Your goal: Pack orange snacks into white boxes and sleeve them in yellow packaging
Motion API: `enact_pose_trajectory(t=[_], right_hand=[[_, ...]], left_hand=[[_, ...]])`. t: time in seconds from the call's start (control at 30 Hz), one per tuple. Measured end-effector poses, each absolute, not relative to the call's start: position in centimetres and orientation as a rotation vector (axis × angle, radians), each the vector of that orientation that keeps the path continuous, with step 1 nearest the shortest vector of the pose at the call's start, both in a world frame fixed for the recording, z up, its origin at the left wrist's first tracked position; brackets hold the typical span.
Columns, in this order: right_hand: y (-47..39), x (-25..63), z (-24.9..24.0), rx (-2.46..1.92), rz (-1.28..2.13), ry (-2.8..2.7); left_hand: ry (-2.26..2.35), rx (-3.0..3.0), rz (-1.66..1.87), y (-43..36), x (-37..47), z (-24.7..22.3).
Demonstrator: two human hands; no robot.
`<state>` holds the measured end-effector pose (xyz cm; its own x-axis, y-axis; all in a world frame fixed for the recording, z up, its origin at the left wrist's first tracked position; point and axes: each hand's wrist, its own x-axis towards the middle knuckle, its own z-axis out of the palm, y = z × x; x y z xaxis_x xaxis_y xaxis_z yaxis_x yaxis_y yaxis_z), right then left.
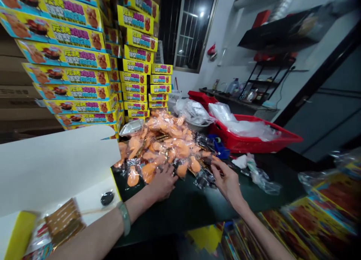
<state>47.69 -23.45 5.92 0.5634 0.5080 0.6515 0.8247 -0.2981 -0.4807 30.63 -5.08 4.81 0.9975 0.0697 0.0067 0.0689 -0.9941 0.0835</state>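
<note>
Packets [181, 149] lie heaped mid-table, back from the near edge of the green table [191, 207]. I judge them light, slick, pliable; grip film margins. Left hand [163, 183]: fingers spread on heap. Right hand [228, 183]: curled at its right side; pinch indeterminable. Cartons [133, 66] stand behind; window [194, 30] beyond.

Likely a packing workshop: stacked printed boxes [81, 57].

The right-edge boxes [324, 200] are blurred and cut off (their lettering cannot be read).
</note>
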Motion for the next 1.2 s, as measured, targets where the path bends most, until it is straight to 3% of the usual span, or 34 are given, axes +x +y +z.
enact_pose_trajectory(t=[0.33, 0.5, 0.63, 1.0, 1.1, 1.2], right_hand=[[-7.0, 43.2, 11.6, -1.612, -0.460, -1.627], [3.8, 39.8, 12.6, -1.847, -0.629, -2.056], [8.4, 39.5, 12.5, -1.988, -0.455, -2.138], [8.4, 43.5, 13.4, -2.114, -0.309, -1.340], [4.7, 42.4, 15.7, -1.773, -0.232, -1.070], [-1.8, 37.8, 16.9, -1.189, 0.359, -1.067]], left_hand=[[-0.214, 2.941, -0.098, -6.9, 25.5, 11.2], [-0.267, 2.883, -0.186, -6.6, 22.5, 12.8], [-0.141, 2.862, -0.114, -4.1, 21.0, 12.7], [0.593, 2.040, 0.645, 3.0, 20.1, 14.6], [0.616, 1.922, 0.906, 2.5, 19.8, 15.7], [0.658, 1.817, 1.165, 0.8, 18.2, 16.8]])
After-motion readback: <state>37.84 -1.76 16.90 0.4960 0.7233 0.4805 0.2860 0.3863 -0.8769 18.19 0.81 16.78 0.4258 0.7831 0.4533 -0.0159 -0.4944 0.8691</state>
